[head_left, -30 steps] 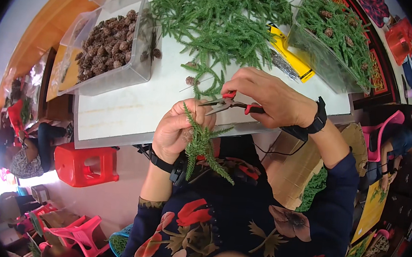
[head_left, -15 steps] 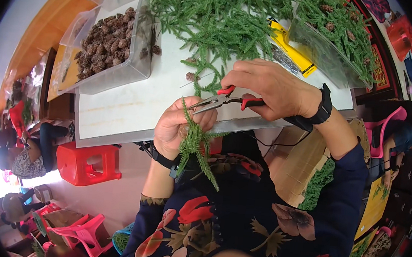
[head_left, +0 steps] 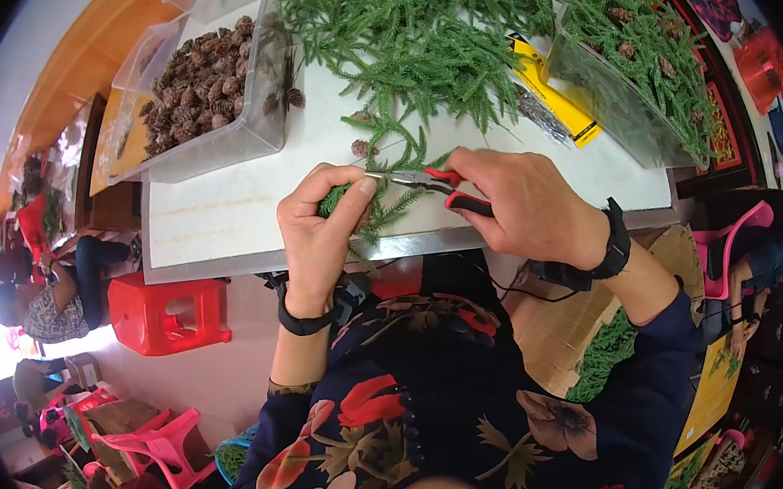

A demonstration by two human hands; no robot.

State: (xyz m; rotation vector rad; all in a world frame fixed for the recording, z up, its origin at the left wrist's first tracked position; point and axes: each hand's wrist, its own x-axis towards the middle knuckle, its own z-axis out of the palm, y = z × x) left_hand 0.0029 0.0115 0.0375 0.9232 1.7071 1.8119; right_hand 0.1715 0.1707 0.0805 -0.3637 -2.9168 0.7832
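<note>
Pliers (head_left: 435, 185) that were gaping half a second ago are now closing their tips together at the left thumb, and the sprig (head_left: 385, 214), which was dangling over the left wrist, is now showing to the right of that thumb and inside the curl of the fingers. This change is bringing the tool right to the pinch point, so the work seems to be passing from lining up to gripping or bending; what the tips are biting on is too small to tell.

Nearest, a dark floral top (head_left: 451, 411) is filling the lower middle. Just beyond it, the left hand (head_left: 315, 228) is pinching narrowly, thumb against forefinger, holding the sprig over the front edge of the worktop (head_left: 223, 228). The right hand (head_left: 532, 206) is wrapping around the red and black handles, keeping the pliers nearly level.

Farther in, a loose pinecone (head_left: 360, 148) is lying by some stray green pieces. A clear bin (head_left: 262, 124) is holding many brown cones on the left; a yellow packet (head_left: 560, 105) is lying near a clear box (head_left: 607, 110) of greenery on the right. Farthest across, a heap of green sprigs (head_left: 421, 35) is spreading over the surface.
</note>
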